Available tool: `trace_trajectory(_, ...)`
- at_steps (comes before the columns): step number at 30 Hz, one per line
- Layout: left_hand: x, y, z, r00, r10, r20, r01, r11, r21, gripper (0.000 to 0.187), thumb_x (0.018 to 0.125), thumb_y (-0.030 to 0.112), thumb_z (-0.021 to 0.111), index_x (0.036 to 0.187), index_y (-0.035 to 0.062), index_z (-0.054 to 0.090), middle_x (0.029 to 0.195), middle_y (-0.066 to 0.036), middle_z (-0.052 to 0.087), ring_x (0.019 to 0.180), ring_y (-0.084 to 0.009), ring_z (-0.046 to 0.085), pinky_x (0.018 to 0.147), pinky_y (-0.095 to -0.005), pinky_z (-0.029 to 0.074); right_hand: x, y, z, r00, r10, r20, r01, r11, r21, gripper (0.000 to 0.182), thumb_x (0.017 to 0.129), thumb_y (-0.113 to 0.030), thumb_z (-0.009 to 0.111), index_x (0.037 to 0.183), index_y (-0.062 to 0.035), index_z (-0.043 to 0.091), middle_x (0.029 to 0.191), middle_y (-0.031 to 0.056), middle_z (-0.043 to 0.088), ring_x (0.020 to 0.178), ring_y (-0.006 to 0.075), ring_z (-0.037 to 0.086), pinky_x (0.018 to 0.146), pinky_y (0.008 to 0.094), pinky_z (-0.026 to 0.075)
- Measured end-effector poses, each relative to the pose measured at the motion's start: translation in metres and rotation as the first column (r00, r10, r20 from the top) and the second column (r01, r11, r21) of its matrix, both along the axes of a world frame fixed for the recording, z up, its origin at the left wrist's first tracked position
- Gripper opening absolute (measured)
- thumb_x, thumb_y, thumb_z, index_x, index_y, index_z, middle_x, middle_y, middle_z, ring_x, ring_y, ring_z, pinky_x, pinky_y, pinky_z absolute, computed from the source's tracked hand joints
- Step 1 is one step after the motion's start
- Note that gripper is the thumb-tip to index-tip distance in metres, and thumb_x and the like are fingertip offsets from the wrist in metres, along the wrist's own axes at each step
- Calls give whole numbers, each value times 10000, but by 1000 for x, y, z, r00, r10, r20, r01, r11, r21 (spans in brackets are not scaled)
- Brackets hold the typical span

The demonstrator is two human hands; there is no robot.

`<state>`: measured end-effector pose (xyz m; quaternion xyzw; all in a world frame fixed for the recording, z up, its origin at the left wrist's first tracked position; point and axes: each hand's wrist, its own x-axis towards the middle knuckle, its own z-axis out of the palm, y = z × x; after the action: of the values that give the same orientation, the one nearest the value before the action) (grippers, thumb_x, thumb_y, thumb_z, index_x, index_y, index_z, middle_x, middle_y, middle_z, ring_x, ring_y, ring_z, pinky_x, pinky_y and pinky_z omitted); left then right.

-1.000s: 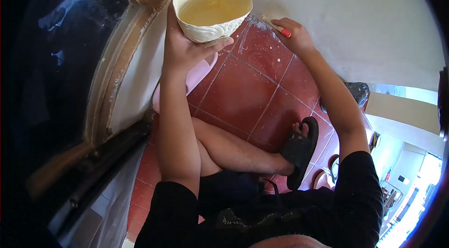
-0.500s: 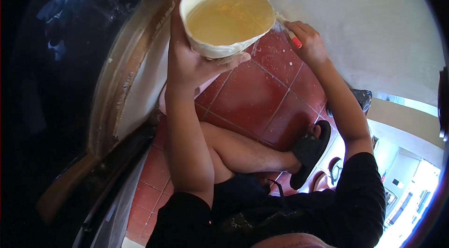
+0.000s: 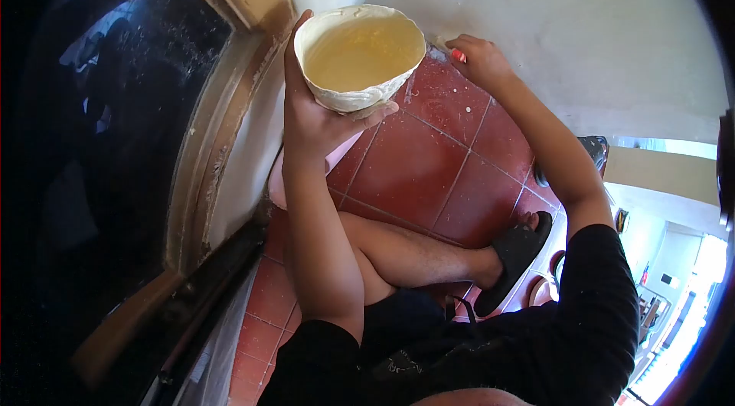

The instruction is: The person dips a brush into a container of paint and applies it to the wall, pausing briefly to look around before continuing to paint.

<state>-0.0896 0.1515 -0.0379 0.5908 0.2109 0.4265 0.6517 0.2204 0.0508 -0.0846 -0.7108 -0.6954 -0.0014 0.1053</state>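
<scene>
My left hand (image 3: pixel 325 119) is wrapped round the side and underside of a cream bowl (image 3: pixel 360 102), whose outside is rough and coated. A pale yellow material or liquid (image 3: pixel 356 57) lies inside it. To the right, my right hand (image 3: pixel 480 61) is closed round a brush-like tool with a red handle end (image 3: pixel 458 55). The tool's pale tip is near the foot of the white wall (image 3: pixel 566 46), just right of the bowl; whether it touches the wall I cannot tell.
Red floor tiles (image 3: pixel 406 168) with white specks lie below. A wooden door frame (image 3: pixel 207 168) and dark glass (image 3: pixel 99 153) stand left, with a pink object (image 3: pixel 277 180) beside them. My sandalled foot (image 3: pixel 514 257) is lower right, near other footwear (image 3: pixel 543 291).
The bowl and my left hand appear lower and slightly left in the view. My right hand has shifted a little left, and less of the red handle shows. The whole view has moved.
</scene>
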Motion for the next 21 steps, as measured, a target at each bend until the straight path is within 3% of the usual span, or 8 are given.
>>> trace_trajectory(1,1,2,0,1000,-10,0,10,1000,-1,1204,531,237,969,1477,28,254,1315,-165,535,1200,-276,574,1004,-413,489,4,-3,-4,1000,-10,0,10,1000,-1,273,805,-84,637,1077,-85,649,935,97,642,871,322,654,748,415,543)
trace_trajectory(3,-2,4,-2,1000,1,-11,1,986,169,1215,529,219,968,1484,35,238,1327,-173,527,1205,-282,571,1002,-419,494,-4,-7,-3,996,-69,63,70,998,-8,272,823,-102,634,1094,-90,639,925,101,637,872,321,655,749,427,542)
trace_trajectory(7,-8,-4,6,999,-34,37,34,999,2,1225,527,203,967,1490,39,227,1336,-176,521,1210,-285,568,1005,-426,494,-19,-14,2,998,-43,44,39,994,97,252,816,-116,670,1065,-79,662,917,92,646,803,315,655,709,417,549)
trace_trajectory(9,-6,-5,8,996,-51,69,53,998,-30,1235,531,203,967,1496,40,215,1341,-175,518,1218,-288,562,1012,-430,488,-14,-10,-7,997,-17,70,18,1000,-6,259,808,-109,679,1064,-78,661,917,99,649,809,319,656,716,413,549)
trace_trajectory(12,-1,-1,0,998,-46,38,42,994,96,1239,541,207,965,1503,46,203,1351,-175,514,1230,-289,554,1021,-429,482,-7,-7,7,999,-31,32,29,998,60,270,794,-77,692,1062,-79,661,910,111,653,820,326,659,721,411,548)
trace_trajectory(15,0,-2,2,997,-52,53,46,995,93,1245,545,230,966,1508,55,197,1355,-175,515,1235,-293,553,1025,-429,477,-9,-13,58,999,-35,5,34,990,137,275,789,-57,712,1060,-71,665,920,120,661,828,325,660,729,400,546)
trace_trajectory(21,-6,-15,7,998,-46,43,47,998,-30,1248,549,259,966,1511,67,195,1350,-173,522,1239,-300,553,1032,-428,474,-22,-30,218,977,-18,212,-83,885,458,218,813,-47,705,1029,-49,678,914,124,654,797,329,642,718,392,528)
